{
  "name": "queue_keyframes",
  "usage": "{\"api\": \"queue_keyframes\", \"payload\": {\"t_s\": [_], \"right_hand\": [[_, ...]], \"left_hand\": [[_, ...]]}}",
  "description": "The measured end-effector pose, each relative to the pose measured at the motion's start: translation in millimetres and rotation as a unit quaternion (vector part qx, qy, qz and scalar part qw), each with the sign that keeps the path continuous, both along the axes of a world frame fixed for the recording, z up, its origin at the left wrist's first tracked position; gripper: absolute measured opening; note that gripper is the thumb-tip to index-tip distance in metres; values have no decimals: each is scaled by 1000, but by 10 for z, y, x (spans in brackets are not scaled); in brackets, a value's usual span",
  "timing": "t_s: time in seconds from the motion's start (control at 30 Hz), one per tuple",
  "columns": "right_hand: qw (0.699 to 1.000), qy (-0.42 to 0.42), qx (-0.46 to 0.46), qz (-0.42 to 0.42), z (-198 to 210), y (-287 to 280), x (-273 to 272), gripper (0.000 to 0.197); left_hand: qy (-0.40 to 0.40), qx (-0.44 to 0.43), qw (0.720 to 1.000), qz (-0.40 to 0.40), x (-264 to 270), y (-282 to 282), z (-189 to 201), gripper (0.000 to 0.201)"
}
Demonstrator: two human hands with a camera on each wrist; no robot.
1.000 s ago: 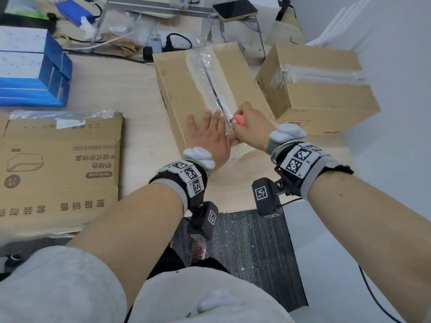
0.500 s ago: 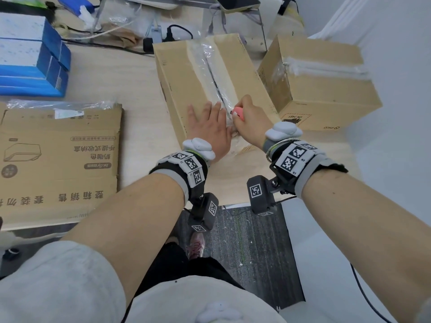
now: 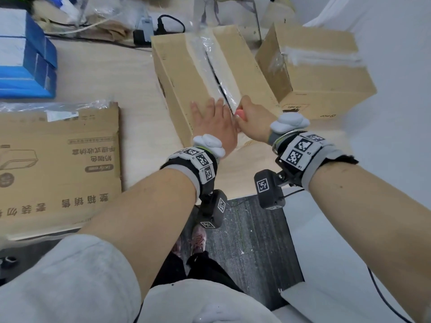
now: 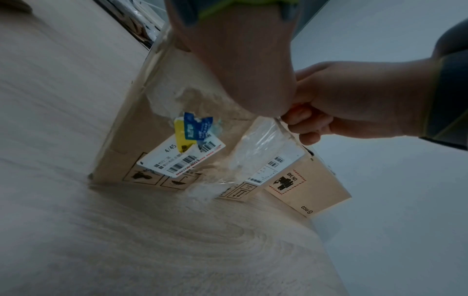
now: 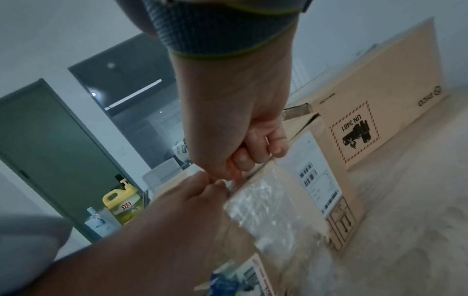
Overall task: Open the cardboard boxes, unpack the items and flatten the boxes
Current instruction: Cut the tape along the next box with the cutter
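Pressing flat on the taped box (image 3: 186, 73), left hand (image 3: 213, 123); right hand (image 3: 253, 120) fisted round pink cutter (image 3: 240, 113).

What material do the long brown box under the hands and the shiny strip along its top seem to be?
Long brown box: apparently corrugated cardboard, matte tan, with folded flaps. Shiny strip: likely clear plastic packing tape, glossy, wrinkled, reflecting light.

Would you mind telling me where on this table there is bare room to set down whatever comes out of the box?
Bare tabletop lies between the blue boxes, the flattened carton and the box being cut. It is crowded at the back among the cables, and on the right, where the second box stands close.
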State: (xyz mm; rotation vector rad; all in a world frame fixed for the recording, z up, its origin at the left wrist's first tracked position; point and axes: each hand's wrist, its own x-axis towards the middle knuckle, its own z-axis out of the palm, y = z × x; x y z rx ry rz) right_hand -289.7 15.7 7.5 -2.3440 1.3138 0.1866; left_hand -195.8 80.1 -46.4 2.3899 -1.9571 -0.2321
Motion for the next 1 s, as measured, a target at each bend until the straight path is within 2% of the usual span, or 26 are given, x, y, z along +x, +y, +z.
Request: {"api": "queue_keyframes", "payload": {"t_s": [0.4, 0.53, 0.63, 0.77, 0.83, 0.93, 1.0], "right_hand": [[999, 22, 31, -7, 36, 20, -75, 23], [999, 21, 46, -11, 34, 48, -121, 15], [998, 18, 51, -17, 57, 76, -183, 23], [998, 23, 60, -21, 108, 83, -228, 23], [998, 4, 51, -29, 121, 63, -258, 18], [995, -70, 21, -73, 154, 50, -276, 9], [990, -110, 2, -90, 179, 35, -232, 12]], "left_hand": [[-9, 9, 1000, -2, -19, -15, -7, 61], [-18, 1, 1000, -1, 3, -5, -12, 62], [-20, 7, 1000, -6, -6, -3, -13, 63], [-17, 2, 1000, -1, -14, -15, -18, 62], [-14, -8, 1000, -1, -14, -20, -30, 61], [-8, -16, 1000, -3, 0, -5, -25, 61], [2, -24, 1000, -4, 11, 8, -10, 60]]}}
